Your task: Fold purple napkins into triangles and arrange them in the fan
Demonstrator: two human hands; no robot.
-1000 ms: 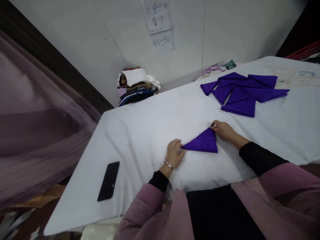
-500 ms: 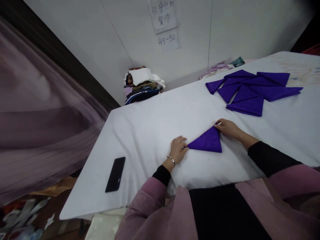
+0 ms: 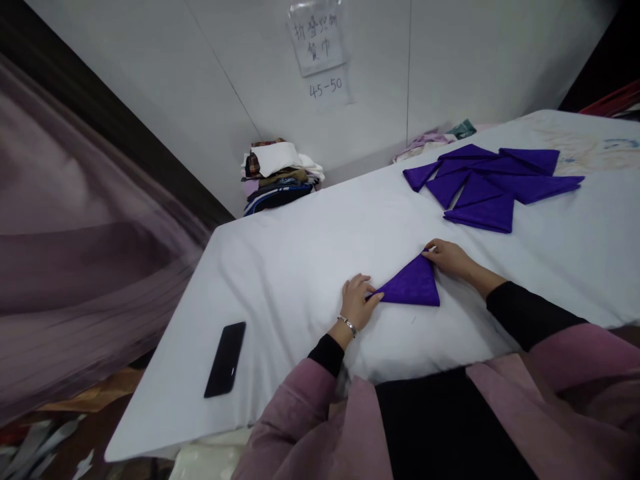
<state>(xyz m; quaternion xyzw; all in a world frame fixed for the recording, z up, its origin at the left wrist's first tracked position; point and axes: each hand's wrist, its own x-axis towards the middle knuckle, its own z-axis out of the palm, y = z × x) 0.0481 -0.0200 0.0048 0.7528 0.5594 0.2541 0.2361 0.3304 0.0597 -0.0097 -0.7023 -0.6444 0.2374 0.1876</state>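
A purple cloth napkin point(image 3: 413, 283), folded into a triangle, lies flat on the white-covered table point(image 3: 300, 253) in front of me. At its left point, my left hand point(image 3: 357, 299) grips the tip between thumb and fingers; a silver bracelet circles that wrist. The upper right corner is pinched by my right hand point(image 3: 447, 258). Beyond it, several more purple folded napkins point(image 3: 487, 212) overlap in a loose group toward the back right.
A black phone point(image 3: 225, 360) rests on the table's left part. Behind the far edge stands a pile of folded cloth point(image 3: 280, 177) against the wall. A handwritten paper sign point(image 3: 317, 37) hangs there. Sheer mauve fabric point(image 3: 90, 247) drapes along the left.
The view has shifted slightly. My left thumb has moved further onto the napkin's left tip. My right hand keeps its pinch on the upper corner.
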